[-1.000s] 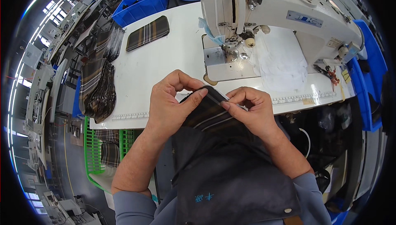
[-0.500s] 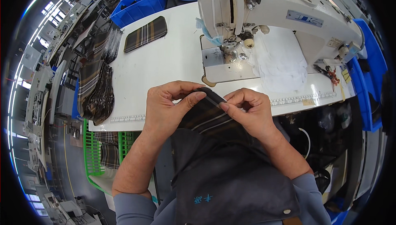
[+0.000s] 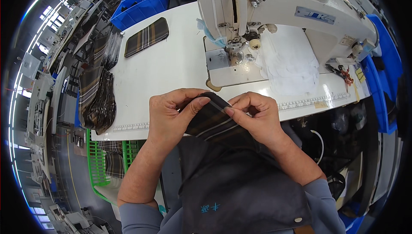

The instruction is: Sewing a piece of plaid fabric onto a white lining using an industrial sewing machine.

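Over my lap, in front of the sewing table (image 3: 163,71), both hands grip a dark plaid fabric piece (image 3: 209,127) along its upper edge. My left hand (image 3: 168,121) pinches the upper left corner between thumb and fingers. My right hand (image 3: 258,119) holds the same edge farther right, thumb on top, fingers curled. A pale stripe runs near that edge. Just beyond stands a white sewing machine (image 3: 274,4) with a light blue cloth (image 3: 209,33) at its head. A flat plaid piece (image 3: 146,37) lies left of it, white sheets (image 3: 286,60) under its arm.
Stacked plaid pieces (image 3: 95,98) hang at the table's left end. A blue bin (image 3: 137,6) stands behind, another (image 3: 382,96) at the right. A green basket (image 3: 96,163) holds fabric below left. Small tools (image 3: 337,73) lie at the right. Other workstations line the far left.
My hands and the fabric have moved slightly down and left in view. The white layer seen along the fabric's top edge a second ago shows less now. The view has shifted a little.
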Demonstrator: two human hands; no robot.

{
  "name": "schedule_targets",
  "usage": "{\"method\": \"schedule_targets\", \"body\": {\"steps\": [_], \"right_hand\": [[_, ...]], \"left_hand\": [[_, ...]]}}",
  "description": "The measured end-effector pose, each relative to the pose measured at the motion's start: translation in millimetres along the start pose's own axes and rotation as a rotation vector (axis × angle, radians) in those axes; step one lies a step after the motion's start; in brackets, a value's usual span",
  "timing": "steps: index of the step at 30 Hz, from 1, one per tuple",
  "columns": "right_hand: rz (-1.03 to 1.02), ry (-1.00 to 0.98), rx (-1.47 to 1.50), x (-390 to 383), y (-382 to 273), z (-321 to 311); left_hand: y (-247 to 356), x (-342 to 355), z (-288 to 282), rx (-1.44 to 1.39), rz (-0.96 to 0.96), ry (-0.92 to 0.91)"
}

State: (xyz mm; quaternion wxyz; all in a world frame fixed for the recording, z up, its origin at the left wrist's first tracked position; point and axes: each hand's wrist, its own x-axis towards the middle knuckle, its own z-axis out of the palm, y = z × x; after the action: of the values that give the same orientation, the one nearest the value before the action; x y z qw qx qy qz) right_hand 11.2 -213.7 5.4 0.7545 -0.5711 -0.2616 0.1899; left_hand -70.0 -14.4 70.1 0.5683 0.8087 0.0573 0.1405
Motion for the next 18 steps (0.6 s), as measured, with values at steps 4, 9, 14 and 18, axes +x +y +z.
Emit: {"method": "schedule_targets", "body": {"steps": [4, 9, 14, 18], "right_hand": [[-0.022, 0.011, 0.010, 1, 3, 2], [-0.108, 0.003, -0.039, 5, 9, 5], [-0.072, 0.001, -0.325, 12, -4, 4], [-0.112, -0.118, -0.647, 27, -13, -7]], "left_hand": [[-2, 1, -2, 0.079, 0.035, 0.010], [-10, 11, -6, -0.055, -0.045, -0.014], [-17, 32, -8, -0.027, -0.084, -0.068], [-32, 58, -3, 0.141, -0.088, -0.114]]}}
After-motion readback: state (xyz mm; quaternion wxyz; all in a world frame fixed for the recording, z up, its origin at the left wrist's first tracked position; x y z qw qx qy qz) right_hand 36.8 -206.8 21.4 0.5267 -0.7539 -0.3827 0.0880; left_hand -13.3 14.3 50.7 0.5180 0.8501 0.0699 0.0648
